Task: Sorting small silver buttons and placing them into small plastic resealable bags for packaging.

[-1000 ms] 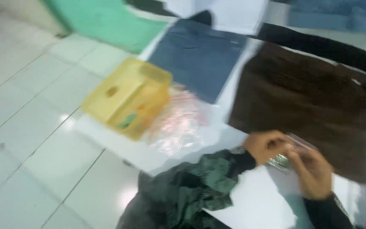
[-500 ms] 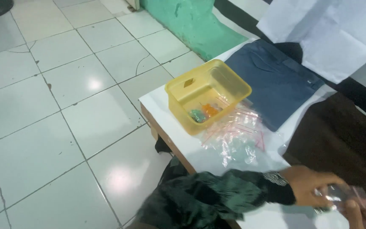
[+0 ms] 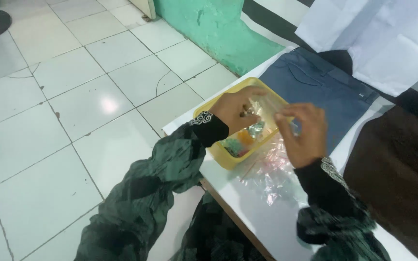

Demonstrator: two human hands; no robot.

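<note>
My left hand and my right hand both pinch a small clear plastic bag with something silvery inside, held just above a yellow plastic tray. The tray sits at the near left corner of a white table and holds small green and orange items. A pile of clear plastic bags lies on the table right beside the tray, under my right wrist. Both sleeves are dark green patterned fabric.
Folded blue trousers lie behind the tray, a dark brown garment to the right, and white cloth at the back. A white tiled floor spreads to the left, with a green wall base beyond.
Both hands have moved left with the small clear bag, from the table's right side to above the yellow tray. The camera has swung with them.
</note>
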